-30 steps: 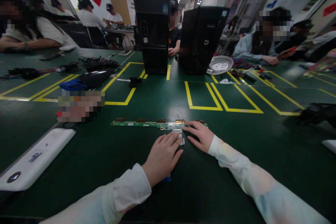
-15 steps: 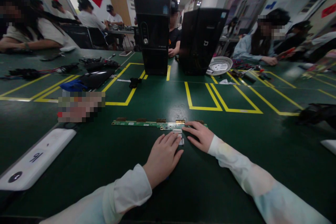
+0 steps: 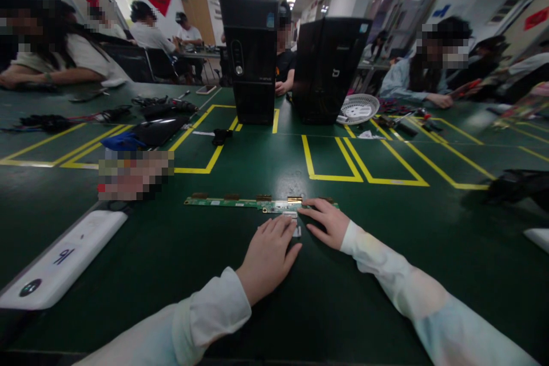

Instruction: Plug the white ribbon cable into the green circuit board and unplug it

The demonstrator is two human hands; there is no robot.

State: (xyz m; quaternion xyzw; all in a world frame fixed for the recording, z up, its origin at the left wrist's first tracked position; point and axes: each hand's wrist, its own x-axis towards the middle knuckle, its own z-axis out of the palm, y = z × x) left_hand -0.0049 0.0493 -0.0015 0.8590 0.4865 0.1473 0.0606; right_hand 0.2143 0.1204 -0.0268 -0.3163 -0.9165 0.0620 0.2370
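A long, narrow green circuit board with gold-coloured tabs along its far edge lies crosswise on the green table. My left hand rests palm down just in front of it, fingers stretched out over a small white piece, perhaps a flat cable, next to the board's connector. The fingertips partly cover that piece. On the board's right part lie the spread fingers of my right hand, which hide some of that end. Neither hand is wrapped around anything.
Two black computer towers stand beyond the board. A white power strip-like case lies at the left, near cables. A white basket and tools sit at the back right. People sit around the table.
The view has shifted very slightly. Both hands keep nearly the same place on and beside the circuit board.
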